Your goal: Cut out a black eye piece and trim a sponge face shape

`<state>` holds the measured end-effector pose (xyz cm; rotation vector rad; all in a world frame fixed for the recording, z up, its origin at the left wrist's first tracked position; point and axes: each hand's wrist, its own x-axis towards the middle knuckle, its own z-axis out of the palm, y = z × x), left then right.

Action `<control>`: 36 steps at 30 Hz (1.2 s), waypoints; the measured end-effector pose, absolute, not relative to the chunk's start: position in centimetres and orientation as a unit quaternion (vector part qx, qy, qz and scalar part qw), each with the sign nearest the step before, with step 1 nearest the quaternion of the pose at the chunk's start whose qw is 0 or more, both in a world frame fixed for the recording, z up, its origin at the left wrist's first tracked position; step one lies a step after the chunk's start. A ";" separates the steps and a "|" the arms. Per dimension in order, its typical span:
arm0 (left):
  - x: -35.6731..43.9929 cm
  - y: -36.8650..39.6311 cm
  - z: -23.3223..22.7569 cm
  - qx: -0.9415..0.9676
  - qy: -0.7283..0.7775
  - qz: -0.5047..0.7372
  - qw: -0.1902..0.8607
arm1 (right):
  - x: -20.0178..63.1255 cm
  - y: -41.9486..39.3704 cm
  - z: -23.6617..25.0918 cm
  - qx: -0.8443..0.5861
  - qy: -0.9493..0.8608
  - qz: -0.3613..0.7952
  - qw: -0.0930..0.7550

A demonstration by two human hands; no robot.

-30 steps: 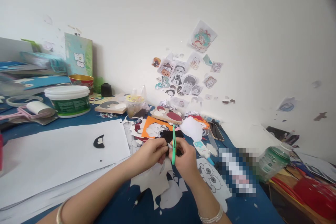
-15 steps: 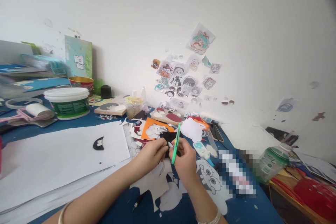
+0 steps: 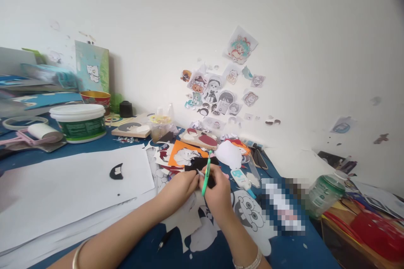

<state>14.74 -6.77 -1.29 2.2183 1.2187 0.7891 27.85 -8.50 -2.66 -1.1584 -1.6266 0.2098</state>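
Head view: our right hand (image 3: 217, 191) pinches a green craft knife (image 3: 206, 173) upright, while our left hand (image 3: 179, 187) pinches a small black paper piece (image 3: 202, 164) against its blade; both hands meet just in front of the orange cutout sheet (image 3: 184, 155), with a glue bottle (image 3: 241, 178) to its right

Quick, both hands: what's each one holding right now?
Left hand: closed, pinching a small piece; what it is cannot be told.
Right hand: closed on the green scissors.
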 end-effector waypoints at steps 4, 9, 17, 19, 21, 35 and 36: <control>14.6 -6.4 -1.6 0.832 0.445 0.260 0.204 | 28.2 -8.3 -2.7 -0.483 -0.701 0.099 0.515; 14.4 -6.4 -1.9 0.856 0.419 0.238 0.186 | 28.4 -8.6 -2.4 -0.498 -0.722 0.077 0.474; 14.0 -6.9 -0.7 0.862 0.412 0.207 0.211 | 28.2 -8.5 -1.9 -0.486 -0.655 0.236 0.528; 13.8 -7.1 -0.1 0.862 0.402 0.209 0.228 | 28.2 -8.6 -1.8 -0.483 -0.645 0.255 0.534; 13.5 -7.3 0.3 0.862 0.387 0.221 0.243 | 28.3 -8.6 -1.6 -0.483 -0.632 0.269 0.543; 13.7 -6.5 -0.4 0.823 0.419 0.300 0.240 | 28.8 -9.3 -0.4 -0.469 -0.617 0.207 0.597; 13.7 -6.4 -0.6 0.822 0.424 0.300 0.232 | 28.8 -9.4 -0.3 -0.465 -0.616 0.207 0.602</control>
